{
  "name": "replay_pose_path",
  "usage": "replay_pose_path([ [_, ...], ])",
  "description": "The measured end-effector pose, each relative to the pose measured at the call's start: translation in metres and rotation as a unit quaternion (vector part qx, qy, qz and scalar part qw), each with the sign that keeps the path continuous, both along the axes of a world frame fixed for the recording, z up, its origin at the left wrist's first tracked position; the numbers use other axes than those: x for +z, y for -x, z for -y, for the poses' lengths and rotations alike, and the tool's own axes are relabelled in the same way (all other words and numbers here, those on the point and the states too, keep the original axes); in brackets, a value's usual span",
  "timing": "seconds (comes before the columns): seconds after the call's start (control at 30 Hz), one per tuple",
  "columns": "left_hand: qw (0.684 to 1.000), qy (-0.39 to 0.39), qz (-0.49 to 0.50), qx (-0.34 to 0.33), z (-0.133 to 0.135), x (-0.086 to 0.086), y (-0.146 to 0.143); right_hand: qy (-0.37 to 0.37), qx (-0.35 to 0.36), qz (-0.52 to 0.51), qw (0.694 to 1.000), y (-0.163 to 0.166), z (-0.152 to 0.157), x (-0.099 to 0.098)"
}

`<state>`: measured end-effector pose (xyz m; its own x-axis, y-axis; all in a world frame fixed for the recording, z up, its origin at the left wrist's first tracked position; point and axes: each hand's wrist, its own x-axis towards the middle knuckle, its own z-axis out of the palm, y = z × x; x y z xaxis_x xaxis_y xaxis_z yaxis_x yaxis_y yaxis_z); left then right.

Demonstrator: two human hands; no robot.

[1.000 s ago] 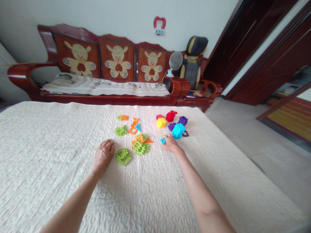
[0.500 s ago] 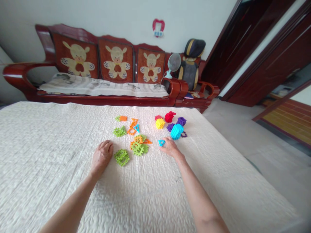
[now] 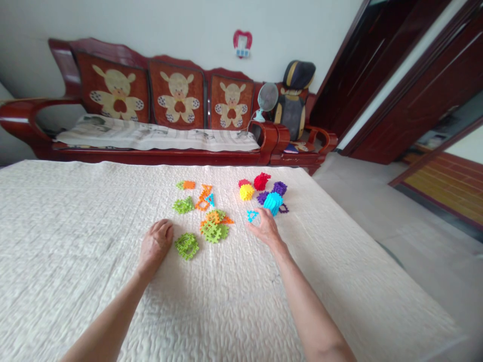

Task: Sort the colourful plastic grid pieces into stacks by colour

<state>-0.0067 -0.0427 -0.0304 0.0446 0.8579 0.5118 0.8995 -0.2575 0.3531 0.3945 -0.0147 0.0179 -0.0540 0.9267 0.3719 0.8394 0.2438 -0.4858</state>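
My left hand (image 3: 156, 245) rests on the quilted cover with its fingers curled, and nothing shows in it. Just right of it lies a round green interlocking piece cluster (image 3: 186, 246). My right hand (image 3: 267, 230) has a small light-blue triangular building piece (image 3: 252, 216) between thumb and fingertips. Directly behind that hand is a stack of light-blue pieces (image 3: 273, 203). Between the hands sits a pile of green and orange pieces (image 3: 213, 229). Another blue triangle (image 3: 210, 200) lies against orange pieces (image 3: 204, 203) farther back.
Purple (image 3: 279, 188), red (image 3: 261, 181) and yellow (image 3: 246, 192) stacks stand at the back right of the cream quilted cover (image 3: 113, 216). Green pieces (image 3: 183, 204) and an orange piece (image 3: 189, 185) lie at the back left. Beyond the cover's edge is a wooden sofa (image 3: 166, 157).
My right hand has shifted slightly right, and the blue triangle has moved a little away from me and turned. My left hand stays in place. The view has swung slightly right.
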Motion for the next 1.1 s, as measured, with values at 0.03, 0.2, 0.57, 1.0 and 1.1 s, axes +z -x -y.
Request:
replay_pose_path([
  [0.03, 1.000, -0.001, -0.001, -0.001, 0.000, -0.001, 0.000, -0.023, -0.009, -0.002, 1.000, -0.005, -0.003, 0.007],
  [0.2, 1.000, 0.000, -0.010, -0.006, -0.001, -0.004, 0.003, -0.031, -0.122, 0.007, 0.992, -0.038, -0.029, 0.040],
  [0.57, 1.000, 0.000, -0.008, -0.002, -0.002, -0.005, 0.003, 0.062, -0.196, -0.011, 0.979, -0.066, -0.062, 0.052],
  [1.0, 1.000, 0.004, -0.016, 0.002, -0.001, -0.004, 0.002, -0.192, -0.093, -0.051, 0.976, -0.049, -0.043, 0.039],
  [1.1, 1.000, 0.006, -0.012, 0.008, -0.001, -0.004, 0.001, -0.211, 0.028, -0.064, 0.975, -0.012, -0.034, 0.030],
])
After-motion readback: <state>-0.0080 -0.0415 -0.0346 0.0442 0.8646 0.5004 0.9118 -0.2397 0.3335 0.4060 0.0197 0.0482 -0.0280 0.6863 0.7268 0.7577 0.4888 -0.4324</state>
